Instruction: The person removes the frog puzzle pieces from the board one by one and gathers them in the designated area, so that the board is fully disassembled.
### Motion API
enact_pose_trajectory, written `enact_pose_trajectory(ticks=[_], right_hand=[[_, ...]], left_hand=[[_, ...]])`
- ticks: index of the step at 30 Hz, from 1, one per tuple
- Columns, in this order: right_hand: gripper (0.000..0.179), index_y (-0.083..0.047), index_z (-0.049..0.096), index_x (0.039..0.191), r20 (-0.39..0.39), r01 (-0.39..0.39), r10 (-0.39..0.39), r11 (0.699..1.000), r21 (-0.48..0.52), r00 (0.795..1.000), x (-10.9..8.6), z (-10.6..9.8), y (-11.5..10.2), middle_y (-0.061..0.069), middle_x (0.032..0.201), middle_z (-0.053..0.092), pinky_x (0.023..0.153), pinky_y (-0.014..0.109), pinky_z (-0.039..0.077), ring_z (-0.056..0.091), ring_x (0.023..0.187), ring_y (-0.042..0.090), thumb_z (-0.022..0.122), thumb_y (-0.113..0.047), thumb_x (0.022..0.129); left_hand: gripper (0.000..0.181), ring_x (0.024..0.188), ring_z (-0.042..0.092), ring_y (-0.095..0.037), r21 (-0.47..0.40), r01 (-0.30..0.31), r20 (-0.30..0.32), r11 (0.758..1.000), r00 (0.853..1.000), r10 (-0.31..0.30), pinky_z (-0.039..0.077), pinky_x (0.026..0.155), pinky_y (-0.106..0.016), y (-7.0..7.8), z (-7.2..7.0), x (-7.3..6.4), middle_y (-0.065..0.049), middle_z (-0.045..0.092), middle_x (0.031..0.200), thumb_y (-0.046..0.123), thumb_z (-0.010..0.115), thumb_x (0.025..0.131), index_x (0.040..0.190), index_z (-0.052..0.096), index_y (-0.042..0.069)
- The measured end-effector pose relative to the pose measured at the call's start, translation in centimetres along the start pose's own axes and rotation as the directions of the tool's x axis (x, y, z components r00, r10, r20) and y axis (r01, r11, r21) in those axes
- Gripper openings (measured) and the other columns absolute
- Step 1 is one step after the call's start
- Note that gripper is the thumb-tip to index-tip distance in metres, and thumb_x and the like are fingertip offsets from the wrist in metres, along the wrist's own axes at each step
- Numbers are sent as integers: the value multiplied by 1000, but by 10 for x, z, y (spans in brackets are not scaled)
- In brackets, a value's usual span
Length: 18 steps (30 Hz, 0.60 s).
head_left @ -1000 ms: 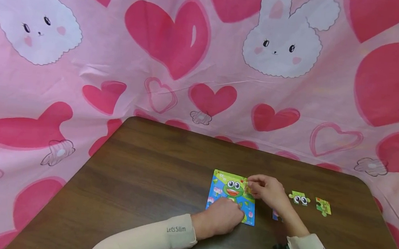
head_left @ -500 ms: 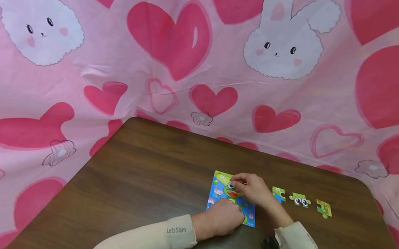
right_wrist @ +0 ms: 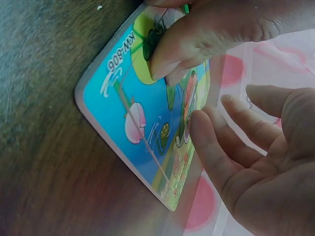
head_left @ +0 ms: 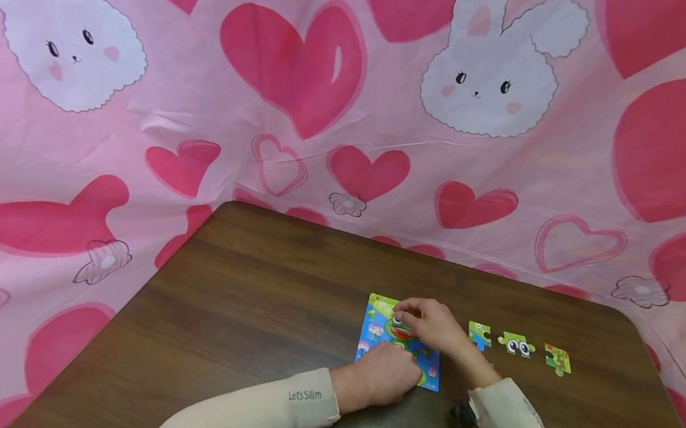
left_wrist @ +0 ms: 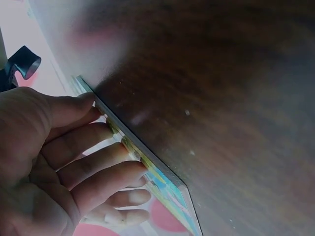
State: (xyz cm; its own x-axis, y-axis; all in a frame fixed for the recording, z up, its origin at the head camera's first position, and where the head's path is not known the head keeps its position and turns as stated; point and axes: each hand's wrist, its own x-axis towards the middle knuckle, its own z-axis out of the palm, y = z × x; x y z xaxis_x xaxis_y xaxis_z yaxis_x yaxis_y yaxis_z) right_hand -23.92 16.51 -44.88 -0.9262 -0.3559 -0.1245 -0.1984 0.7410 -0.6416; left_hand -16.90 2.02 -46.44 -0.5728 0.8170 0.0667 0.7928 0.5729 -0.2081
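Note:
A square frog puzzle [head_left: 427,370] with a blue and green picture lies on the brown table. My left hand [head_left: 378,379] rests on its lower part, hiding much of the frog's body. In the left wrist view, the thumb is at the board's edge and bent fingertips touch its face. My right hand [head_left: 431,324] is over the upper part, beside the frog's eyes. In the right wrist view, a right fingertip [right_wrist: 201,125] touches the picture while the other fingers stand apart. No loose piece shows between them; the contact point is partly hidden.
Right of the board lie three loose jigsaw pieces: a blue-green one [head_left: 479,333], one with eyes [head_left: 517,344] and a green-red one [head_left: 558,359]. A scrap of something green shows by the right wrist. A pink heart-print cloth [head_left: 285,167] hangs behind the table [head_left: 262,275].
My right hand has moved left, from the board's upper right corner to the frog's eyes, uncovering the blue-green piece. My left hand has stayed in place.

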Motion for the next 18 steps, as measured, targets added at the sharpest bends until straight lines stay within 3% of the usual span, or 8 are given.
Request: enact_pose_trajectory(ticks=[18], right_hand=[[20, -12, 76, 112, 3, -4, 4, 999, -39, 1000, 9, 2, -1, 4, 106, 75, 91, 47, 54, 64, 91, 18, 65, -21, 98]], left_hand=[[13, 57, 59, -3, 7, -6, -7, 1000, 1000, 6, 48, 50, -21, -1, 0, -1, 12, 67, 66, 31, 73, 91, 78, 74, 28]])
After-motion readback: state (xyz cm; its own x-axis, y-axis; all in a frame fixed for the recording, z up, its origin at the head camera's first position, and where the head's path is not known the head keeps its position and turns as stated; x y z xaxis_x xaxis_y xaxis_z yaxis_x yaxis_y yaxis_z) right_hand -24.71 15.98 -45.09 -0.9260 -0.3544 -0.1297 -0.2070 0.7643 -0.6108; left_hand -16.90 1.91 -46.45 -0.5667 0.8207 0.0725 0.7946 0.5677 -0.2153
